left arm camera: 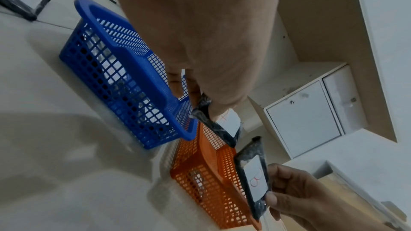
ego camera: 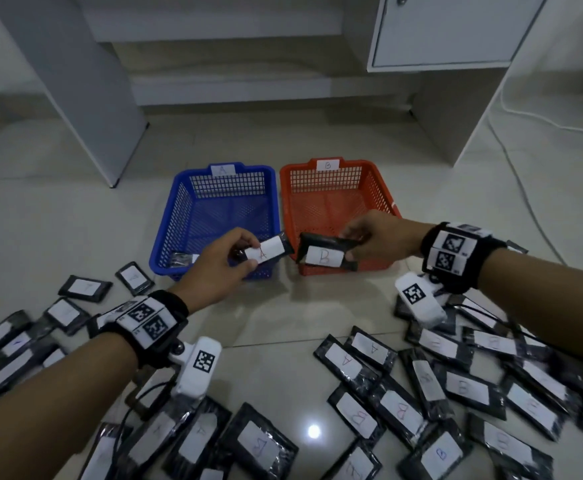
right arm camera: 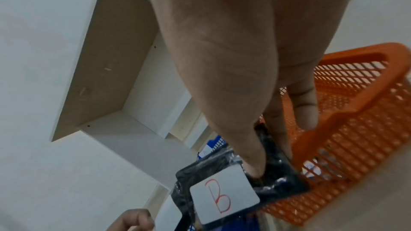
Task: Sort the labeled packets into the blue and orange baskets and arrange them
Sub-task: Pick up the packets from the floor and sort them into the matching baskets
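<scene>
A blue basket (ego camera: 179, 209) tagged A and an orange basket (ego camera: 380, 188) tagged B stand side by side on the floor. My left hand (ego camera: 245, 252) pinches a black packet labeled A (ego camera: 266, 251) over the blue basket's near right corner. My right hand (ego camera: 350, 242) pinches a black packet labeled B (ego camera: 323, 256) above the orange basket's near edge. The left wrist view shows the A packet (left arm camera: 222, 127) and the B packet (left arm camera: 254, 176); the right wrist view shows the B packet (right arm camera: 222, 198). One packet (ego camera: 181, 259) lies in the blue basket's near left corner.
Several black labeled packets (ego camera: 421, 386) are scattered on the tiled floor near me, left (ego camera: 65, 311) and right. A white desk with a cabinet door (ego camera: 449, 29) stands behind the baskets. A white cable (ego camera: 525, 112) runs along the floor at right.
</scene>
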